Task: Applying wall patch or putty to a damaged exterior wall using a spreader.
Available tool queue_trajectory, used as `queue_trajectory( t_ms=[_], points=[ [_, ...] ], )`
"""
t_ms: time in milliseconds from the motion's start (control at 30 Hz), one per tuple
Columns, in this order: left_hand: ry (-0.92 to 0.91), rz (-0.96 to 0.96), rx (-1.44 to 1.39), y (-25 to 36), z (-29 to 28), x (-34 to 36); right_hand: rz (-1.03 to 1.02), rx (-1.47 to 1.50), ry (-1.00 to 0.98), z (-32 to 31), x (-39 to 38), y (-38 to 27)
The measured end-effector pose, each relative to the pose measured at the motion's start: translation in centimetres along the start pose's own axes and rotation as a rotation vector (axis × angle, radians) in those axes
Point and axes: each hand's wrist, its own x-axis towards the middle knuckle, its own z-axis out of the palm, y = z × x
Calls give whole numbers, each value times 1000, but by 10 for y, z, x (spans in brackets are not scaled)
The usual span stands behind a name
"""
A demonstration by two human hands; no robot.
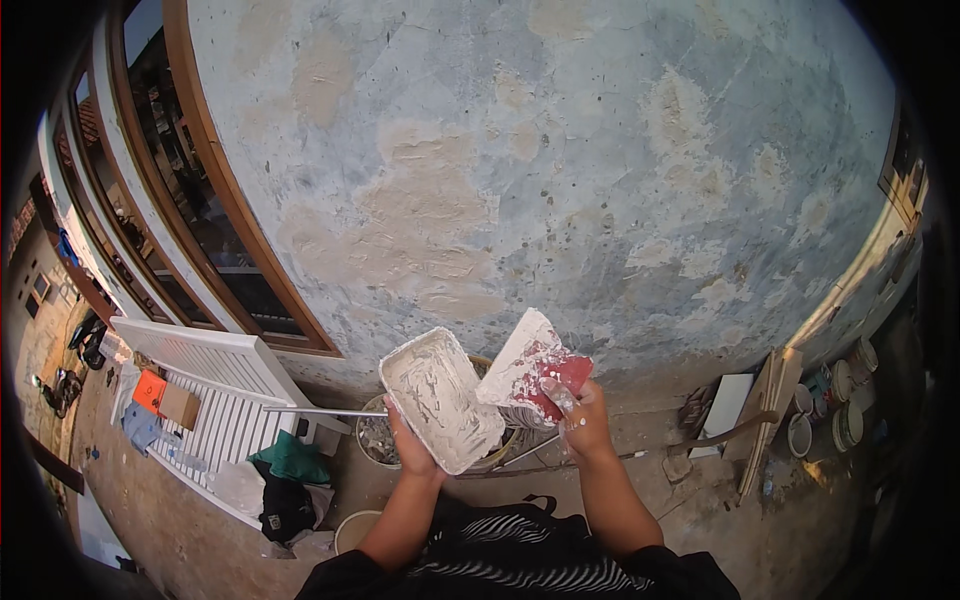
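Red scraper [568,374]: its broad, paste-coated end is pointing left and slightly upward, reaching the tray's right side, while its bare red part is facing right.
Pale tray [410,345]: its long axis is running from upper left to lower right, its open top showing smeared paste [440,395].
Right hand [584,412]: the forearm is rising from below; smeared fingers are gripping the scraper's right end, the blade extending left beyond them.
Left hand [413,450]: it is supporting the tray's lower-left side, its fingers mostly hiding underneath.
Patched wall [600,200]: it is standing ahead.
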Motion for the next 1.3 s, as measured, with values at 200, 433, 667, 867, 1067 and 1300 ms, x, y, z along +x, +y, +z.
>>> queue_trajectory(
  t_ms=[200,433,667,867,1067,1300],
  points=[
    [71,-63,-89,9,-11,19,-238,6,27,2,63,-72],
    [-15,-28,-197,30,-31,52,-624,-221,110,52,167,-190],
    [45,-23,-241,58,-40,90,-1621,-1216,568,112,265,-279],
    [45,-3,-248,63,-51,116,-1867,-1583,617,144,312,-293],
    [64,-18,-260,69,-68,129,-1904,-1591,609,158,331,-283],
    [46,-8,-222,73,-81,128,-1824,-1571,628,162,355,-277]
  ],
)
